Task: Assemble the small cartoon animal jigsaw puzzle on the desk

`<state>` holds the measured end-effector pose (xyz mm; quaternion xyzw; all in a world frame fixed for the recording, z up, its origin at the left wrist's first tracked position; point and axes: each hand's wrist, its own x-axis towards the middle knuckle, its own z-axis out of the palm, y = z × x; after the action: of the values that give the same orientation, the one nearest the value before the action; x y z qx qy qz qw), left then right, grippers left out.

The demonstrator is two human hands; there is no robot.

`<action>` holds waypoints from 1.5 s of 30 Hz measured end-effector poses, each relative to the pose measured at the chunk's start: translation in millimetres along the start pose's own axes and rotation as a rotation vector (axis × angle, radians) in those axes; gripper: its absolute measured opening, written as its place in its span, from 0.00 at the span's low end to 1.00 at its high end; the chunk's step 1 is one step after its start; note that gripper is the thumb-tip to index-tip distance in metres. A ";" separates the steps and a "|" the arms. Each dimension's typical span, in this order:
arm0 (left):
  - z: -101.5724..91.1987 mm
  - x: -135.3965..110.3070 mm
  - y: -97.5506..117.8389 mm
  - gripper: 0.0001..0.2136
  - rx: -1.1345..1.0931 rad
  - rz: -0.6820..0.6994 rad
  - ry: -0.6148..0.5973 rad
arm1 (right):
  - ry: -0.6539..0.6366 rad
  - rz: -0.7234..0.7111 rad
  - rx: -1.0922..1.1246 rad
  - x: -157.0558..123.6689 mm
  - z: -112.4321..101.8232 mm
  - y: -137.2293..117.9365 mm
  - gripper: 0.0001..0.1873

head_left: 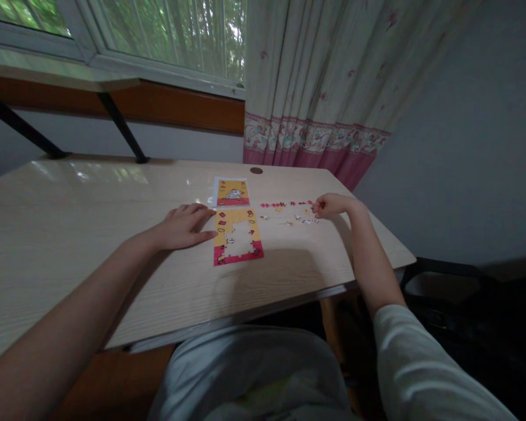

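Observation:
A partly built jigsaw puzzle [237, 235] with a yellow field and a red lower border lies on the wooden table [70, 234]; its middle is still bare. My left hand [186, 226] rests flat beside its left edge, fingers stretched out and touching it. Just behind the puzzle lies a small reference picture [232, 192] in the same colours. To the right, several loose puzzle pieces [289, 211] are scattered in a row. My right hand [331, 206] sits at the right end of them, fingers pinched together on a small piece.
A round cable hole [256, 171] marks the table's far edge. A flowered curtain [319, 88] hangs behind the table, next to a window [158, 35]. The table's right corner [409, 256] is near my right forearm. Black bracket legs [123, 128] stand at the back left.

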<state>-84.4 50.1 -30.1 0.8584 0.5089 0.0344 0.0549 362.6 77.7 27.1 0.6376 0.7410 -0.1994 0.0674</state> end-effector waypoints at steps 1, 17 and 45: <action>-0.1 -0.1 0.3 0.41 0.001 0.002 0.001 | -0.042 -0.021 -0.001 -0.9 0.0 -2.6 0.12; -2.0 -1.0 2.3 0.43 0.001 -0.013 -0.001 | -0.129 -0.039 0.057 -4.4 0.5 -12.9 0.04; -1.7 -0.7 4.0 0.39 -0.002 -0.003 0.006 | -0.041 -0.304 0.406 5.7 5.3 -10.2 0.17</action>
<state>-81.5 47.7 -27.8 0.8574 0.5105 0.0374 0.0543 350.8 79.8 22.3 0.5151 0.7718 -0.3646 -0.0778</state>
